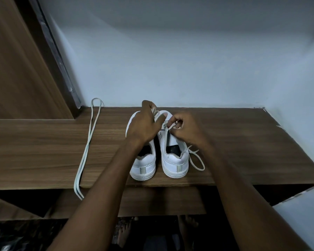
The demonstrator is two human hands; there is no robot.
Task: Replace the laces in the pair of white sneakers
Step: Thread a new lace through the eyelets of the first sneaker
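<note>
Two white sneakers stand side by side on a wooden shelf (243, 142), heels toward me: the left sneaker (145, 165) and the right sneaker (174, 160). My left hand (143, 124) reaches over the left sneaker and pinches a lace end above the toes. My right hand (185, 127) pinches a lace at the right sneaker's eyelets. A loose loop of that lace (198, 160) trails off the right sneaker's side onto the shelf. A separate long pale lace (91, 142) lies folded double at the left, its ends hanging over the front edge.
A wooden door or panel (16, 60) rises at the left; a pale wall (170, 60) closes the back and right. A lower wooden shelf (161, 201) sits beneath. My bare feet (187, 227) show on the dark floor below.
</note>
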